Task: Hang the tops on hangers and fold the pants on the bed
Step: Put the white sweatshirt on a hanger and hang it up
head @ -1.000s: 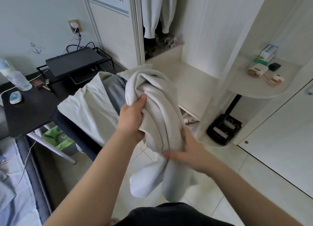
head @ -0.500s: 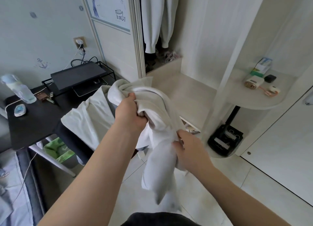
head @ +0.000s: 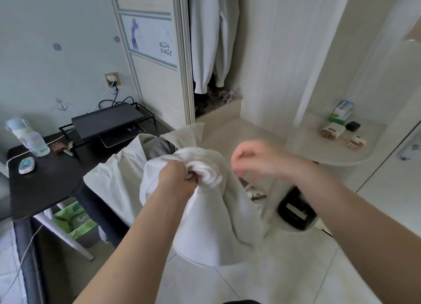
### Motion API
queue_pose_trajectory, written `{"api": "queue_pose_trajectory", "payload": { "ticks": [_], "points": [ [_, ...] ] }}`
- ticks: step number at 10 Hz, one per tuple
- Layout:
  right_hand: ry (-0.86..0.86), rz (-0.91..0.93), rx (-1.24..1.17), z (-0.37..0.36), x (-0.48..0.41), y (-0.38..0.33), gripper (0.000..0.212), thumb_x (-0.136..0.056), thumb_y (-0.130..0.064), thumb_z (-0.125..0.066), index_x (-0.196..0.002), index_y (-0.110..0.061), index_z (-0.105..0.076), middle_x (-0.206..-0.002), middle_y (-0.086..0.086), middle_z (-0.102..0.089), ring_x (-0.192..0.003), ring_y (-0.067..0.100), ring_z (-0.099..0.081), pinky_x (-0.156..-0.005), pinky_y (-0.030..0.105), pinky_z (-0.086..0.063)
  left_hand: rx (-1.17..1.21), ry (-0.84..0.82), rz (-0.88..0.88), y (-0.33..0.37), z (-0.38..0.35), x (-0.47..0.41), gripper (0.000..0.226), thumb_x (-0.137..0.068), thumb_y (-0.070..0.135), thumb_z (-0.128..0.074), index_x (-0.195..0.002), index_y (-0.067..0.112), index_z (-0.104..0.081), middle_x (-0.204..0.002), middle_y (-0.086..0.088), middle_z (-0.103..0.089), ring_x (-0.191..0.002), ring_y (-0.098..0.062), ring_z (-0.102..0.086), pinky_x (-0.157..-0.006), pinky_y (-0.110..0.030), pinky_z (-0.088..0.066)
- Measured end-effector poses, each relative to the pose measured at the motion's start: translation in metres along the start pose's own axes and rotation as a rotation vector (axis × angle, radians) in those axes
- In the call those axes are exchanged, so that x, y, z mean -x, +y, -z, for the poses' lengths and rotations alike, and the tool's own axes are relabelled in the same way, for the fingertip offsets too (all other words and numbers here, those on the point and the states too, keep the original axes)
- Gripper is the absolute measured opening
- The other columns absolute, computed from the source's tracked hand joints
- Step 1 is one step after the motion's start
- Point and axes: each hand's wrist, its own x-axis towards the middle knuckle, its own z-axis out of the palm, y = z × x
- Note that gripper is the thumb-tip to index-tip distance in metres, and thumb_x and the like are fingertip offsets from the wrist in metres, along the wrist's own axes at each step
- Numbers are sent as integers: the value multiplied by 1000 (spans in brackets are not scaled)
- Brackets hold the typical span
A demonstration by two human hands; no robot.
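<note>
We see the left hand (head: 178,178) raised at the centre of the view, its fingers curled tight round a bunched fold of the white garment (head: 205,226). The rest of the garment hangs from that fist in a loose cone above the tiled floor (head: 284,276). The right hand (head: 250,160) is at the same height, just beside the bunched cloth. It is smeared by motion blur: its fingers appear partly curled, but we cannot tell whether they are closed or whether they touch the cloth. Behind the left hand, a pale garment (head: 116,180) is draped over a dark chair back, with a grey garment (head: 157,147) lying in its open neck. To the left stands the black bench (head: 45,187). It carries a clear bottle (head: 28,137), a small white device (head: 26,165) on a cable, and a black riser (head: 107,121). A green bag (head: 73,221) sits under the bench. At the top of the view, a hanging white garment (head: 205,41) shows in the open wardrobe. On the right, a rounded shelf (head: 337,155) holds several small boxes (head: 341,112) and gadgets. A black object (head: 296,210) rests on the floor below the shelf, partly hidden by the held cloth.
</note>
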Motion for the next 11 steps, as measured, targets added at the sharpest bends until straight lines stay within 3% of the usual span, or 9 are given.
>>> {"api": "queue_pose_trajectory", "payload": {
  "ticks": [1,2,4,5,6,7,8,10,11],
  "points": [
    [-241,-173,37,-41,14,22,44,-74,-54,-80,-110,-43,-56,-110,-17,-67,-101,7,-66,-79,42,-59,301,-231,-8,19,-4,15,31,-103,2,-38,-84,26,-43,-35,10,-53,-45,-3,-54,-52,-17,-51],
    [-166,-250,-156,-94,17,32,81,-53,-81,-75,-120,-46,-45,-114,-29,-58,-101,-2,-58,-72,31,-55,348,-260,-50,38,-3,36,27,-103,1,-39,-85,21,-41,-52,10,-58,-44,-1,-55,-51,-16,-50],
    [271,-151,-72,-134,-19,44,32,-97,-38,-56,-73,-21,-47,-71,-6,-53,-64,4,-48,-54,18,-32,88,-256,-204,38,-11,53,26,-104,3,-30,-88,8,-50,-74,-3,-44,-68,-12,-44,-48,-22,-46],
    [343,-77,-148,-105,-24,53,31,-101,-29,-54,-74,-15,-53,-70,-2,-56,-67,17,-52,-59,22,-38,-26,-111,-305,49,1,30,17,-102,16,-48,-97,8,-62,-82,-12,-69,-83,-21,-65,-78,-33,-51],
    [502,15,-116,-65,-28,53,31,-100,-28,-58,-75,-9,-55,-68,2,-57,-64,17,-51,-56,19,-37,-145,-87,-356,56,17,13,20,-95,23,-67,-107,7,-69,-92,-8,-67,-92,-23,-63,-80,-29,-45],
    [545,120,-119,-32,-37,35,39,-98,-24,-62,-74,3,-47,-65,11,-47,-65,17,-43,-61,36,-32,258,-252,-227,64,35,8,7,-96,13,-66,-101,7,-64,-92,-6,-66,-93,-24,-69,-69,-27,-54],
    [504,188,-170,-12,-40,16,44,-96,-28,-65,-70,1,-46,-64,3,-40,-63,14,-39,-61,34,-28,237,-150,-230,58,37,7,11,-94,13,-68,-103,9,-64,-97,-9,-69,-82,-19,-68,-57,-29,-56],
    [369,264,-307,11,-33,-29,41,-95,-35,-66,-68,-5,-58,-64,-2,-50,-63,10,-48,-62,29,-35,-366,-62,-859,39,36,21,80,-77,59,-71,-148,34,-43,-152,8,-38,-141,-14,-36,-116,-40,-34],
    [285,278,-389,26,-25,-49,38,-97,-31,-66,-92,6,-68,-80,6,-71,-75,12,-67,-69,28,-52,-626,-328,-1136,31,31,32,84,-67,72,-68,-141,36,-51,-157,6,-38,-149,-12,-28,-120,-40,-25]
  ]
}}
